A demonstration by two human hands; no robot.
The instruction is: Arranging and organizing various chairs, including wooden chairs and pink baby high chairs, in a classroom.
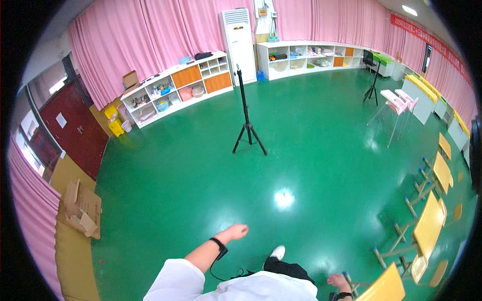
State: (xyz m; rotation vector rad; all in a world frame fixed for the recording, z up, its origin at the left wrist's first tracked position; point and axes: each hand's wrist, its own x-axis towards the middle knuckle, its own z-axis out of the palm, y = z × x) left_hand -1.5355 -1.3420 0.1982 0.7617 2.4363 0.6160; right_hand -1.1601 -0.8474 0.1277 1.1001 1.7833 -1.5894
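Note:
My left hand (237, 232) is held out in front of me over the green floor, its fingers curled in and nothing visible in them. A black band with a thin dark cable circles that wrist. Low at my right side hangs my right hand (338, 281), fingers loosely bent and a little apart, holding nothing that I can see. Another dark band (344, 295) is on the right wrist. Nearest to this hand is a yellow-topped desk (384, 287); I see no grip on it. One white shoe (277, 252) shows below me.
A black tripod stand (246, 125) rises mid-floor; a second tripod (370, 93) is farther right, near pink-topped stools (396, 102). Yellow desks (429, 224) line the right. White shelves (188, 79) run along the far wall. Cardboard (84, 206) leans at left, near dark red doors (73, 125).

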